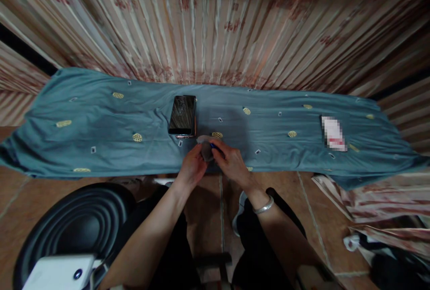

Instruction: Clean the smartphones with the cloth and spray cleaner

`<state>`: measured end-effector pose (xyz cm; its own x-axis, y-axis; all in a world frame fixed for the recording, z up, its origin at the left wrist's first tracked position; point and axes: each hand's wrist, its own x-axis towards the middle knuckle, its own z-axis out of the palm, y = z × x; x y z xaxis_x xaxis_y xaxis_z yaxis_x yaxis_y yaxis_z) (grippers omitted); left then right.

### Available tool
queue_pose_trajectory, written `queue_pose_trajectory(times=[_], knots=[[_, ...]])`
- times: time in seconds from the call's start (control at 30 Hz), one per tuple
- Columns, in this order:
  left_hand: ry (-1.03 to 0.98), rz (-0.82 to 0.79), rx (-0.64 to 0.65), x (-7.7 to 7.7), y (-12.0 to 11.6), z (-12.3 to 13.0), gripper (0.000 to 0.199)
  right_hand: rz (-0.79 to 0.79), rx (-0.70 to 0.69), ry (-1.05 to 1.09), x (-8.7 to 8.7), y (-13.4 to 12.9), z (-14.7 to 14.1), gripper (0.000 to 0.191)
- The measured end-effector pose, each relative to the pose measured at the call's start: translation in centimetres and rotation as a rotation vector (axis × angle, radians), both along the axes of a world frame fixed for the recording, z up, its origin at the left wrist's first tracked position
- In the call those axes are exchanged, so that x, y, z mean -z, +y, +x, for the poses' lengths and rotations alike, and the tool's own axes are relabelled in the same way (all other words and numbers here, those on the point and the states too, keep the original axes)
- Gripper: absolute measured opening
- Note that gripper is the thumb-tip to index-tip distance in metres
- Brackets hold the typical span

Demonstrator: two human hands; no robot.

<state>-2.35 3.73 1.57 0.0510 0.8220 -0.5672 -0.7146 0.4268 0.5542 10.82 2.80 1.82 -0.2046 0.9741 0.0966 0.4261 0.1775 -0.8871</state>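
Over the front edge of the cloth-covered table, both hands meet close together. My left hand point(193, 166) is closed around a small grey-brown rounded object point(207, 152), whose kind I cannot make out; a paler part shows at its far side. My right hand point(231, 161) pinches a slim blue pen-like tool point(214, 146) against that object. The tool's tip is hidden. Just beyond the left hand lies a black smartphone point(182, 115), its dark screen up, on top of another flat device.
A teal patterned cloth point(107, 119) covers the long table. Toward its right end lies a blurred white-and-red packet point(333, 133). Pleated curtains point(215, 25) hang behind. At lower left stand a round black ribbed stool point(80, 222) and a white device point(58, 272).
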Motion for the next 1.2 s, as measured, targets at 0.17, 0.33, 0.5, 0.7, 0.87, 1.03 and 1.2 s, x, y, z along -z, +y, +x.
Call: queue_pose_trajectory(times=[0.17, 0.33, 0.5, 0.7, 0.87, 1.03, 1.2], knots=[[0.001, 0.006, -0.027, 0.0, 0.3, 0.0, 0.02, -0.034, 0.007, 0.056, 0.4, 0.2, 0.5, 0.039], [-0.006, 0.045, -0.007, 0.0, 0.5, -0.2, 0.018, -0.001, 0.197, -0.08, 0.7, 1.2, 3.0, 0.044], [0.002, 0.066, 0.025, -0.1, 0.3, -0.3, 0.015, 0.026, 0.295, -0.556, 0.7, 2.0, 5.6, 0.036], [0.062, 0.147, 0.06, 0.5, 0.1, -0.5, 0.01, 0.06, 0.306, -0.886, 1.1, 2.2, 7.3, 0.029], [0.07, 0.139, 0.082, 0.2, -0.1, -0.5, 0.011, 0.087, 0.325, -0.863, 1.3, 2.4, 8.1, 0.031], [0.12, 0.177, 0.061, -0.4, -0.5, -0.3, 0.011, 0.19, 0.37, -0.321, 1.3, 2.3, 6.6, 0.04], [0.169, 0.237, 0.051, -0.6, -0.6, -0.2, 0.018, -0.231, 0.138, 0.358, 1.2, 2.0, 2.7, 0.045]])
